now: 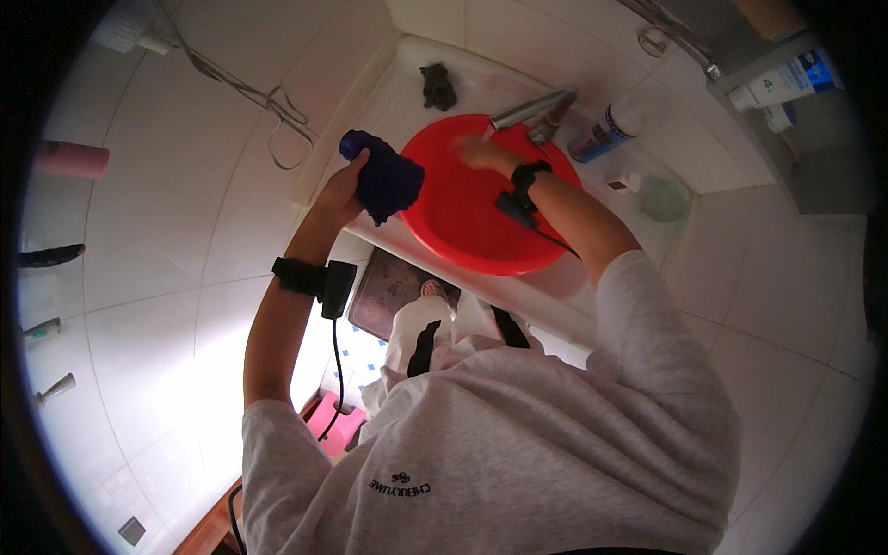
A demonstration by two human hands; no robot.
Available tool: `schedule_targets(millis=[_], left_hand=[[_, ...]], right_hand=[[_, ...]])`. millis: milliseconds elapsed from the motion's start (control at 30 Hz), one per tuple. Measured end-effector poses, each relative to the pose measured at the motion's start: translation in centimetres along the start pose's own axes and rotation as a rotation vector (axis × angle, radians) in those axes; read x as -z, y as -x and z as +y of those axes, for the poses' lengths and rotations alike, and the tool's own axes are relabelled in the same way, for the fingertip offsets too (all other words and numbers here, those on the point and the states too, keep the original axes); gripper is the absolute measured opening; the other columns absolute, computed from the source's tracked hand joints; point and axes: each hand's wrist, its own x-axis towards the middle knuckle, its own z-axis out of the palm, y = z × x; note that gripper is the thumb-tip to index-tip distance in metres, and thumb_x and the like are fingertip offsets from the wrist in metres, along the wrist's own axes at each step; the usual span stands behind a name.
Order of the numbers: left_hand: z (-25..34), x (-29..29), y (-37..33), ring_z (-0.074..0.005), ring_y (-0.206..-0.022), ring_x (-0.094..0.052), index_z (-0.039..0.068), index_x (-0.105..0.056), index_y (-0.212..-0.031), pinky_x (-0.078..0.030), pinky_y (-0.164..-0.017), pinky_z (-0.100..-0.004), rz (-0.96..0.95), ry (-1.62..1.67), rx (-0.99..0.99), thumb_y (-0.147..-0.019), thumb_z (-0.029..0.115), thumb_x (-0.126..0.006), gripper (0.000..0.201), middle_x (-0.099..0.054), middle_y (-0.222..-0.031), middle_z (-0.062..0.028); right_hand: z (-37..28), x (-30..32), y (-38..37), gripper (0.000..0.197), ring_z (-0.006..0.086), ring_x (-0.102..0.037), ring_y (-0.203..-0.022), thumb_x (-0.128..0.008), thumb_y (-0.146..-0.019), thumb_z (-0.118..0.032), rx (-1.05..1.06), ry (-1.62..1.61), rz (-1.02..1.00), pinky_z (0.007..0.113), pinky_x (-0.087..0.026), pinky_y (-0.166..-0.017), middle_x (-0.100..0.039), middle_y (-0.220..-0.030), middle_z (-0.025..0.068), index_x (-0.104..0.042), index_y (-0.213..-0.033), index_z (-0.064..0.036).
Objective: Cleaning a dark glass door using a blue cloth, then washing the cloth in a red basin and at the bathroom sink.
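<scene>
My left hand (343, 191) grips a bunched dark blue cloth (388, 181), raised beside the left rim of a red plastic basin (462, 242). The basin sits in a white sink (393, 102). Over the basin, my right hand (481, 153) is close to the spout of a chrome faucet (535, 108). Its fingers are smeared by motion, and I see nothing held in it. What lies at the bottom of the basin, if anything, I cannot make out. Each wrist wears a black strap with a small cabled device.
A small dark crumpled clump (437, 86) lies on the sink's back left corner. To the right stand a blue and white can (599, 135) and a pale green round container (663, 199). A grey shelf (786, 157) holds tubes. Below, there is a pink stool (337, 424).
</scene>
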Motion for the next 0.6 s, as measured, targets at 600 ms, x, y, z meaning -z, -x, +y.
schedule_targets(millis=[600], left_hand=[[-2.3, -9.7, -5.9, -0.0259, -0.088, -0.053, 0.006, -0.049, -0.103, -0.039, -0.086, -0.0392, -0.037, 0.253, 0.279, -0.083, 0.037, -0.043, 0.037, -0.056, -0.095, -0.0091]], right_hand=[[-8.9, 10.4, 14.9, 0.049, 0.0294, -0.043, -0.103, -0.047, -0.079, -0.045, -0.716, -1.183, -0.061, 0.047, -0.038, -0.082, -0.046, -0.114, 0.0103, -0.041, -0.116, -0.0130]])
